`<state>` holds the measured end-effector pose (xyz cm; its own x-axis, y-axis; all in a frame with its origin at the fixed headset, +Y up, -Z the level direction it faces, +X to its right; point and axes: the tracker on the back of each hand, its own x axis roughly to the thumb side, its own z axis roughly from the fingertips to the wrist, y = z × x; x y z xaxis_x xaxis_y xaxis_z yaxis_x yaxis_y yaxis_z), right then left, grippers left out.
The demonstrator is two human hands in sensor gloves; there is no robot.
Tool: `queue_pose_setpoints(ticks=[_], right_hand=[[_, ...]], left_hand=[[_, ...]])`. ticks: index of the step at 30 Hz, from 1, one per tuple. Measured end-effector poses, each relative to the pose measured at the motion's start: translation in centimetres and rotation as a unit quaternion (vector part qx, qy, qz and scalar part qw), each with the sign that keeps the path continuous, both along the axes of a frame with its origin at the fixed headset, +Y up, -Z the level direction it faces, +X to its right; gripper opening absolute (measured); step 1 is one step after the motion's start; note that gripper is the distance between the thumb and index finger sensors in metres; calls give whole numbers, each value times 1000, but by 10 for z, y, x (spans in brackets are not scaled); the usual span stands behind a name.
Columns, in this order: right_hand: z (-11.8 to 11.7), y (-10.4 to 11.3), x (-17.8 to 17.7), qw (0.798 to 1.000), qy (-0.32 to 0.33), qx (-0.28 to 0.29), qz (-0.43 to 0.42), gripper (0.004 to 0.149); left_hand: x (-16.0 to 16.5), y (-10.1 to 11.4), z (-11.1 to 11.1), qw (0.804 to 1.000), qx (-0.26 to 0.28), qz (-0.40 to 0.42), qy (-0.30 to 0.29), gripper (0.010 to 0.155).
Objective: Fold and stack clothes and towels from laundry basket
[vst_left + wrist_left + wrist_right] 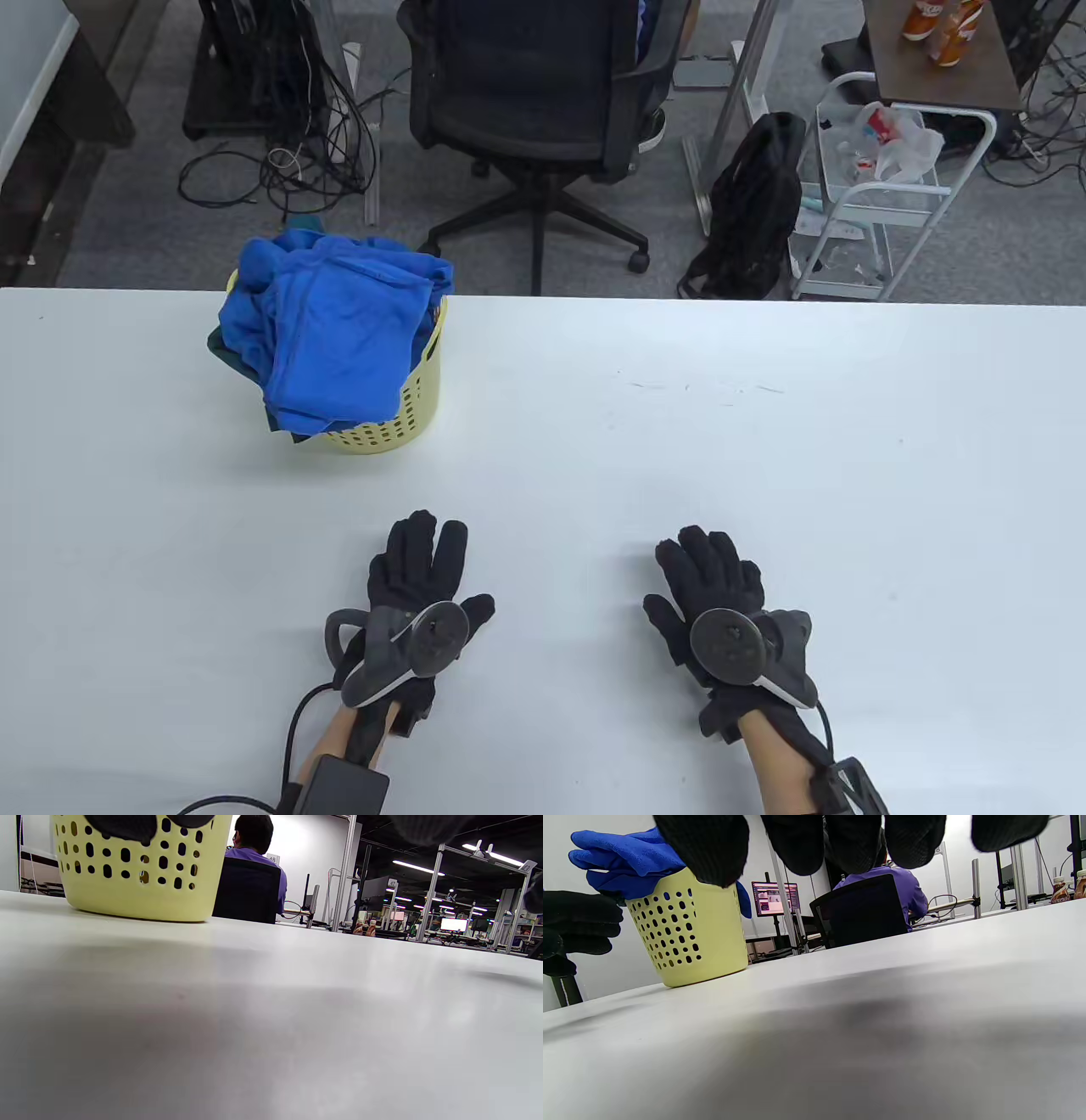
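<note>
A yellow perforated laundry basket [407,416] stands at the table's far left, heaped with crumpled blue cloth [335,331]; a dark green piece peeks out underneath. My left hand [420,564] lies flat on the white table near the front edge, fingers straight, well short of the basket. My right hand [708,569] lies flat to its right, fingers straight too. Neither hand holds anything. The basket [140,874] fills the upper left of the left wrist view. In the right wrist view the basket [689,938] with blue cloth [628,861] stands at left, behind my fingertips [708,844].
The white table [679,441] spreads wide between and beyond the hands. Behind its far edge are a black office chair [543,102], a black backpack [751,212] and a white cart [882,204]. A person in a purple shirt [903,887] sits far off.
</note>
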<state>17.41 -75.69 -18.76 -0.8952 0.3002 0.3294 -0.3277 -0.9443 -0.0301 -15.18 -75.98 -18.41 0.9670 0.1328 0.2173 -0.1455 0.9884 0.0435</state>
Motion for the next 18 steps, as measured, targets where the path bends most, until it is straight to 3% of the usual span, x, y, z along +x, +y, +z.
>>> queue_pose_setpoints(ticks=[18], right_hand=[[-1, -2, 5, 1000, -19, -20, 3, 65]], left_hand=[[-5, -5, -1, 1000, -21, -12, 3, 95]])
